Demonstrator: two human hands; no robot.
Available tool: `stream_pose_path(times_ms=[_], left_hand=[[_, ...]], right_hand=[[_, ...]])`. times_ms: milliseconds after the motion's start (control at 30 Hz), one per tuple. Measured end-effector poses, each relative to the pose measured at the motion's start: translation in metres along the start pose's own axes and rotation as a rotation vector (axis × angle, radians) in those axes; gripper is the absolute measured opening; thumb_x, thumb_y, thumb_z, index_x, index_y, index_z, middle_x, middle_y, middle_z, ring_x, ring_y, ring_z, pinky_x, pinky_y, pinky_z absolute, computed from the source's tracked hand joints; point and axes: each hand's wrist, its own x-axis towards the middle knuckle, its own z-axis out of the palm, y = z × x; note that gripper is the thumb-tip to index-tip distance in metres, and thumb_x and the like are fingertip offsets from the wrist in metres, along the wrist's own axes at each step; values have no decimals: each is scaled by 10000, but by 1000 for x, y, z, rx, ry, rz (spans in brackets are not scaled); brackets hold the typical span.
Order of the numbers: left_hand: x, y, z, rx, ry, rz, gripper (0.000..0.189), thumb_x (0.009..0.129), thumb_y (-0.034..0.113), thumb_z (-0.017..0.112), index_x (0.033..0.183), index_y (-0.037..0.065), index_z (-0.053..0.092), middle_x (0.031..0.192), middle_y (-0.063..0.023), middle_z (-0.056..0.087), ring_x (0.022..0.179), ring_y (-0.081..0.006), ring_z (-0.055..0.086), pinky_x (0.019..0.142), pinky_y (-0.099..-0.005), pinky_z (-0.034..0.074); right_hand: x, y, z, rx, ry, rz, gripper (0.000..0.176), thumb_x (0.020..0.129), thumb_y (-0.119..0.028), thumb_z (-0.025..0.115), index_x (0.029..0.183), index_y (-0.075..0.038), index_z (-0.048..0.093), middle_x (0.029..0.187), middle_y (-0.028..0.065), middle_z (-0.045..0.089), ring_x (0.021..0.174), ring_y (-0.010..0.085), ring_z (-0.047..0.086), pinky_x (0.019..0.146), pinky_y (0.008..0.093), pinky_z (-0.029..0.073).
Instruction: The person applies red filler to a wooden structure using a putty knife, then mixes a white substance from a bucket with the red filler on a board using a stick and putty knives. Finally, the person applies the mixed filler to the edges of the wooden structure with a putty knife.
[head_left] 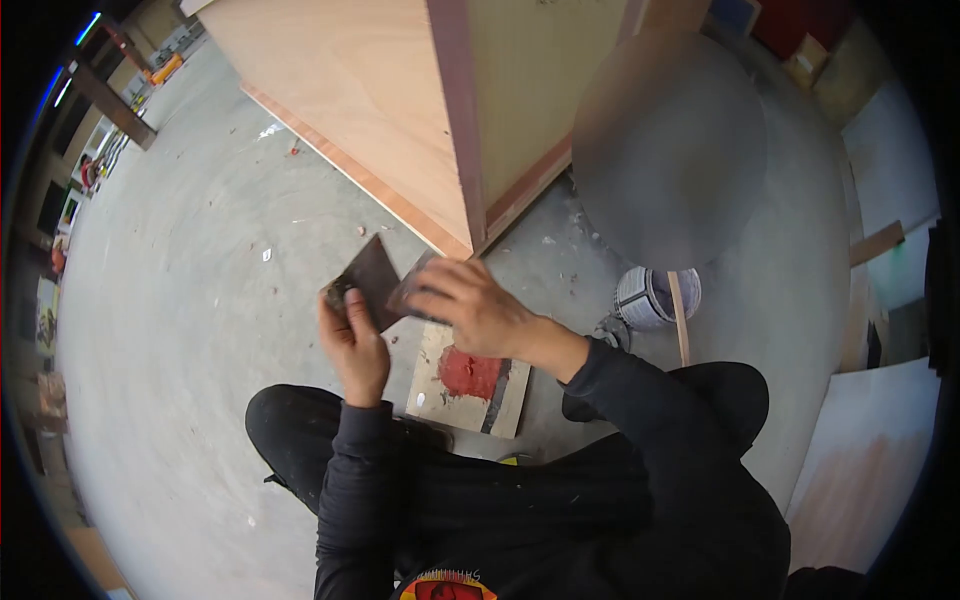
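While board (436, 388) (red putty (468, 372) mid-surface) is lying on floor (200, 300), left hand (354, 348) is gripping scraper (372, 275), right hand (476, 306) clutching second scraper (412, 292)

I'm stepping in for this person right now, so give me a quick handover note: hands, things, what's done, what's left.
Left hand: grip shut on the wide scraper, blade up.
Right hand: grip shut on a second scraper, which seems to meet the first.
On the floor below them: small board with red putty. Plywood cabinet ahead, bucket to the right.
Done: putty lies on the board.
Left: no putty visible on the cabinet yet.
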Motion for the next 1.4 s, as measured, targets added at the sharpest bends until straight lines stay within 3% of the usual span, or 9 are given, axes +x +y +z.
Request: stream_pose_path(times_ms=[133, 267, 500, 600, 733, 800, 933, 1100, 1400], left_hand=[[16, -1, -14, -99, 206, -4, 193, 1030, 147, 474, 1141, 2, 537, 1048, -43, 611, 932, -83, 547, 831, -231, 454], [9, -4, -23, -244, 234, -186, 192, 1019, 176, 497, 1143, 35, 540, 1066, -42, 617, 931, -106, 587, 836, -279, 498], [6, -8, -21, -211, 215, -276, 197, 1023, 155, 475, 1142, 7, 529, 1056, -50, 609, 943, -94, 568, 841, -273, 495], [5, -15, -23, -184, 211, -284, 192, 1024, 158, 475, 1133, 10, 531, 1051, -47, 607, 929, -90, 559, 842, -266, 484], [4, -18, -24, -206, 203, -304, 186, 1026, 159, 474, 1131, 18, 533, 1047, -44, 606, 919, -87, 555, 841, -261, 478], [4, -19, -24, -217, 202, -312, 184, 1026, 159, 475, 1131, 20, 533, 1047, -45, 606, 921, -89, 559, 839, -264, 483], [4, -14, -18, -234, 193, -329, 182, 1025, 154, 475, 1134, 19, 532, 1050, -47, 608, 921, -98, 571, 830, -276, 498], [3, -13, -18, -261, 187, -339, 182, 1024, 152, 480, 1133, 16, 529, 1054, -48, 610, 929, -101, 573, 842, -278, 496], [-1, -19, -21, -246, 137, -316, 174, 1022, 161, 495, 1120, 24, 532, 1053, -42, 610, 943, -87, 560, 867, -267, 474]], right_hand=[[-36, 46, 35, 44, -269, 92, 558, 665, 44, 601, 1194, -134, 606, 1222, 80, 526, 1265, 299, 453, 1022, 486, 359], [-50, 100, 31, -244, 67, 172, 615, 685, 10, 581, 1283, -132, 554, 1276, 122, 463, 1313, 366, 348, 1064, 514, 309], [-41, 159, 29, -613, 277, 83, 408, 878, -129, 576, 1282, -181, 577, 1310, 122, 416, 1300, 334, 318, 1054, 537, 307], [-36, 172, 39, -677, 359, 61, 411, 880, -130, 572, 1282, -219, 583, 1314, 110, 420, 1304, 326, 320, 1052, 530, 311], [-33, 184, 59, -712, 378, 26, 438, 876, -124, 609, 1299, -232, 583, 1311, 101, 424, 1302, 314, 334, 1069, 497, 299], [-39, 183, 73, -649, 251, 20, 419, 893, -137, 579, 1294, -257, 584, 1325, 78, 414, 1315, 289, 326, 1088, 492, 295], [-63, 176, 89, -512, -79, -32, 415, 889, -132, 541, 1290, -238, 550, 1388, 71, 378, 1371, 297, 283, 1112, 501, 296], [-49, 166, 49, -206, 278, -32, 627, 703, -76, 626, 1311, -182, 515, 1375, 127, 397, 1349, 372, 317, 1107, 534, 292], [12, 162, -19, -262, 269, 9, 611, 677, -50, 615, 1277, -151, 563, 1342, 128, 450, 1316, 368, 367, 1083, 533, 309]])
